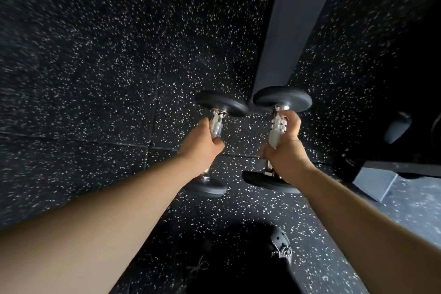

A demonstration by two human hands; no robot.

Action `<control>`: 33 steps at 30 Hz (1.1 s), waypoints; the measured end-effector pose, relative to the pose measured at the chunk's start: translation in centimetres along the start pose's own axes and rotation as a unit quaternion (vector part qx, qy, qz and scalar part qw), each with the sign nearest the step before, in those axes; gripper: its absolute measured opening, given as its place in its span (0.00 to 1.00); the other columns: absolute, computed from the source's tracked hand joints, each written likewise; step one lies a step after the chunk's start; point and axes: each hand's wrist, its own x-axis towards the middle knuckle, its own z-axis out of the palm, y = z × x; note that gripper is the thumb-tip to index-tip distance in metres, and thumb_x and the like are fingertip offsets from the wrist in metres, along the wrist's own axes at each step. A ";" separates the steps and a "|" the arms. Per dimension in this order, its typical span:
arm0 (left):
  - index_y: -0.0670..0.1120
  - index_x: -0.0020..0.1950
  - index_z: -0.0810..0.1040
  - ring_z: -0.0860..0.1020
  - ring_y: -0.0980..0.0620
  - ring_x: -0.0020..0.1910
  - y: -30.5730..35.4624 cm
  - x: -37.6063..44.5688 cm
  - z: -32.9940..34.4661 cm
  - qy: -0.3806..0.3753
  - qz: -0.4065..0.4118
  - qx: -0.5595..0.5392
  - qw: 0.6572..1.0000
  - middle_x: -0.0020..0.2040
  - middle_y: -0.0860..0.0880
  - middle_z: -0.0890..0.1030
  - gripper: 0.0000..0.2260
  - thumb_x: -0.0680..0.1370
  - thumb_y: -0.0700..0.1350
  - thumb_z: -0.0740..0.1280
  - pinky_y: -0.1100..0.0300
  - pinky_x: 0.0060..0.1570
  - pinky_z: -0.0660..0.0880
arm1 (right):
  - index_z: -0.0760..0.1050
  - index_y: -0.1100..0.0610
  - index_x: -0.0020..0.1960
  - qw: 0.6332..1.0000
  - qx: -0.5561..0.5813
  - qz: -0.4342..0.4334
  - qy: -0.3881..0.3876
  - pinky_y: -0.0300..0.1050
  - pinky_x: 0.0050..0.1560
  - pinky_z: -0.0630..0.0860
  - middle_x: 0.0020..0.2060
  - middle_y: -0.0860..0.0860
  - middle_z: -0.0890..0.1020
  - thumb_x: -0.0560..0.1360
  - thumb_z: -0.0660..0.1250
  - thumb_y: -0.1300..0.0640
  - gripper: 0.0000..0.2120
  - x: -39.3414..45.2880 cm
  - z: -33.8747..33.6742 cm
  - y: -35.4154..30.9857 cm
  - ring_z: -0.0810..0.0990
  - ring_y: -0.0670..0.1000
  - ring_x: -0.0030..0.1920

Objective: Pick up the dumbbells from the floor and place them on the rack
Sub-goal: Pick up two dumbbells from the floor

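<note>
The left dumbbell (216, 124) and the right dumbbell (278, 124) are hanging side by side above the speckled rubber floor (95, 79), each with one round black head pointing away from the camera and the other head below the wrist. The left hand (202, 144) is wrapping tight around its chrome handle, fingers curling under and thumb closing over; the right hand (285, 148) is gripping its handle the same way, fist closed. Holding each at the middle of the handle is probably keeping the weight balanced between the two heads, so neither end is dragging the wrist down. The handles are looking knurled and shiny, the heads smooth, matte and disc-like. Just beyond the right dumbbell's far head, a flat grey steel beam (286, 31) is running away across the floor, likely part of the rack; whether either head is touching it is unclear. Dark shoes (280, 244) are showing at the bottom.
</note>
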 end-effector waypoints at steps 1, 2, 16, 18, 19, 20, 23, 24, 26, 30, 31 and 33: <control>0.43 0.52 0.69 0.73 0.52 0.32 1.2 -0.9 -1.4 0.004 0.001 -0.009 1.000 0.36 0.51 0.72 0.08 0.75 0.42 0.65 0.56 0.30 0.69 | 0.51 0.32 0.59 1.000 -0.005 0.000 0.002 0.47 0.31 0.76 0.43 0.53 0.72 0.72 0.62 0.71 0.37 -0.9 -0.7 -1.6 0.73 0.50 0.33; 0.44 0.51 0.68 0.71 0.54 0.30 2.4 -1.9 -2.8 0.010 0.006 -0.013 1.000 0.35 0.52 0.72 0.08 0.75 0.43 0.65 0.58 0.27 0.66 | 0.51 0.32 0.56 1.000 -0.007 -0.004 0.003 0.45 0.30 0.75 0.42 0.53 0.73 0.72 0.63 0.70 0.36 -1.8 -1.5 -3.2 0.74 0.50 0.33; 0.49 0.45 0.68 0.71 0.57 0.29 18.8 -17.6 -25.5 0.093 0.041 -0.060 0.993 0.36 0.52 0.73 0.05 0.76 0.46 0.64 0.65 0.25 0.64 | 0.54 0.49 0.65 0.999 0.011 -0.032 -0.003 0.31 0.26 0.74 0.44 0.47 0.75 0.74 0.65 0.66 0.28 -16.7 -12.9 -28.2 0.76 0.45 0.39; 0.49 0.47 0.68 0.72 0.58 0.32 21.1 -19.7 -28.8 0.105 0.051 -0.067 0.991 0.38 0.53 0.74 0.05 0.75 0.46 0.65 0.65 0.27 0.64 | 0.54 0.48 0.65 0.999 0.021 -0.040 0.000 0.28 0.24 0.72 0.43 0.47 0.75 0.74 0.65 0.65 0.28 -18.7 -14.0 -32.1 0.75 0.44 0.37; 0.49 0.48 0.69 0.73 0.59 0.34 22.1 -20.7 -30.5 0.110 0.059 -0.071 0.990 0.39 0.54 0.74 0.06 0.75 0.46 0.65 0.64 0.29 0.65 | 0.55 0.49 0.65 0.999 0.018 -0.049 0.005 0.27 0.23 0.72 0.43 0.47 0.74 0.74 0.65 0.65 0.27 -19.7 -14.5 -34.0 0.75 0.44 0.37; 0.50 0.49 0.69 0.73 0.59 0.35 23.1 -21.7 -32.1 0.114 0.063 -0.073 0.989 0.39 0.55 0.75 0.06 0.75 0.46 0.65 0.64 0.30 0.66 | 0.55 0.50 0.66 0.998 0.011 -0.059 0.009 0.27 0.23 0.71 0.43 0.47 0.74 0.74 0.66 0.64 0.27 -20.6 -14.9 -36.0 0.74 0.44 0.37; 0.50 0.49 0.72 0.74 0.58 0.35 25.7 -24.7 -36.4 0.123 0.074 -0.077 0.987 0.38 0.54 0.76 0.05 0.74 0.45 0.65 0.63 0.30 0.65 | 0.55 0.53 0.68 0.997 0.000 -0.081 0.003 0.26 0.22 0.69 0.43 0.48 0.74 0.75 0.65 0.63 0.27 -23.3 -16.1 -41.4 0.74 0.44 0.38; 0.50 0.48 0.72 0.74 0.58 0.35 26.4 -25.6 -37.6 0.127 0.079 -0.079 0.986 0.38 0.54 0.76 0.04 0.74 0.45 0.65 0.63 0.29 0.65 | 0.55 0.54 0.68 0.996 0.001 -0.089 -0.002 0.26 0.22 0.69 0.44 0.48 0.74 0.75 0.65 0.63 0.27 -24.1 -16.4 -43.2 0.75 0.44 0.39; 0.52 0.49 0.70 0.75 0.56 0.36 27.8 -27.1 -39.8 0.130 0.085 -0.091 0.984 0.40 0.53 0.77 0.06 0.75 0.45 0.65 0.62 0.30 0.67 | 0.54 0.55 0.69 0.994 0.005 -0.107 -0.010 0.28 0.24 0.71 0.45 0.49 0.75 0.76 0.64 0.63 0.27 -25.4 -16.8 -46.3 0.77 0.45 0.40; 0.45 0.55 0.74 0.77 0.49 0.40 29.8 -27.5 -43.3 0.160 0.087 -0.116 0.976 0.42 0.50 0.79 0.11 0.75 0.46 0.67 0.62 0.33 0.69 | 0.55 0.54 0.70 0.990 0.003 -0.140 -0.023 0.42 0.39 0.79 0.46 0.51 0.76 0.75 0.65 0.63 0.28 -25.7 -17.4 -51.0 0.79 0.51 0.43; 0.43 0.58 0.74 0.78 0.49 0.41 30.2 -27.2 -44.2 0.168 0.085 -0.123 0.974 0.44 0.49 0.79 0.14 0.75 0.46 0.67 0.63 0.34 0.69 | 0.55 0.54 0.69 0.988 -0.001 -0.154 -0.026 0.45 0.41 0.79 0.46 0.51 0.76 0.75 0.66 0.62 0.28 -25.2 -17.7 -52.0 0.79 0.51 0.43; 0.43 0.61 0.74 0.78 0.51 0.40 31.0 -26.7 -45.8 0.193 0.082 -0.125 0.970 0.45 0.48 0.81 0.16 0.74 0.46 0.68 0.64 0.35 0.68 | 0.54 0.52 0.70 0.984 -0.013 -0.175 -0.039 0.43 0.38 0.79 0.46 0.48 0.76 0.75 0.66 0.61 0.29 -24.1 -18.2 -53.9 0.79 0.49 0.42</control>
